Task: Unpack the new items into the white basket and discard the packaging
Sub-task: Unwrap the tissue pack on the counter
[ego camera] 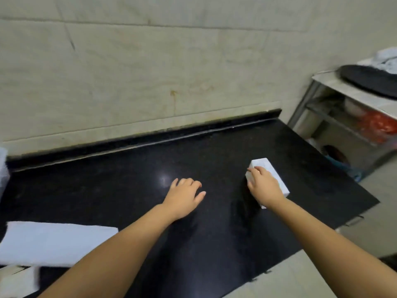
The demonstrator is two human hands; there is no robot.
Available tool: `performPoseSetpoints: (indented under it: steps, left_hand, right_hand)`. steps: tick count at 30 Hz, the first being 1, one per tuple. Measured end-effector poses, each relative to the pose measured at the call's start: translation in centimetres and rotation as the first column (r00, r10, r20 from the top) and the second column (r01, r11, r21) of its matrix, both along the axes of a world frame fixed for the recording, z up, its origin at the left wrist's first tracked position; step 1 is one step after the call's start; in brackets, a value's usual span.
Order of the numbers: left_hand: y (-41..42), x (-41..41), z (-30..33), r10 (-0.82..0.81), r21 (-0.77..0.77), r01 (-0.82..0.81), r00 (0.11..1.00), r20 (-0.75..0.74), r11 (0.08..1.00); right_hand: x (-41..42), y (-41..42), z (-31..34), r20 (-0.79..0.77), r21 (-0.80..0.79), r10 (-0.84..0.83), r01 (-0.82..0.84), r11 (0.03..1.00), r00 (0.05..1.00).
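Note:
A small white box lies on the black countertop toward its right side. My right hand rests on top of it, fingers curled over its near-left edge. To its left, my left hand hovers low over the bare counter with fingers loosely bent and nothing in it. A larger white rectangular object, blurred, lies at the near left of the counter. I cannot tell whether it is the basket.
A tiled wall backs the counter. To the right stands a metal shelf rack with a dark pan on top and red items below. The counter's right edge drops to a tiled floor. A white thing pokes in at far left.

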State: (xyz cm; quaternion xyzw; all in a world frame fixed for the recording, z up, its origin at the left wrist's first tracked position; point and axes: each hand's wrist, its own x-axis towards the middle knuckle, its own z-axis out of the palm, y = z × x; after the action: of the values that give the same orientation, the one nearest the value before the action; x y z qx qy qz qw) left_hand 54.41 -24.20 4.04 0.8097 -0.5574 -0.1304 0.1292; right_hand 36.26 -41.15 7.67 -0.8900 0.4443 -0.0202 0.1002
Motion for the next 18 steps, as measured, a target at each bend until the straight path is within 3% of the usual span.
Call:
performPoseSetpoints:
  steps: [2, 6, 14, 18]
  left_hand:
    - [-2.4, -3.2, -1.4, -0.003, 0.048, 0.004, 1.000, -0.022, 0.999]
    - [-3.5, -7.5, -4.7, 0.030, 0.161, -0.028, 0.999, -0.011, 0.987]
    - [-0.9, -10.3, -8.9, 0.098, -0.078, -0.085, 0.977, 0.192, 0.993]
    - [-0.6, -9.6, -8.5, 0.070, -0.023, -0.068, 0.994, 0.086, 0.997]
  right_hand:
    - [-2.4, -2.7, -0.2, -0.053, 0.013, -0.068, 0.068, 0.998, 0.996]
    - [-4.2, -5.0, -1.7, -0.087, 0.214, -0.105, 0.122, 0.969, 0.991]
    - [-4.0, -6.3, -3.4, -0.041, 0.229, -0.069, 0.077, 0.970, 0.997]
    - [-2.1, -5.8, -1.9, 0.013, 0.281, -0.016, 0.011, 0.960, 1.000]
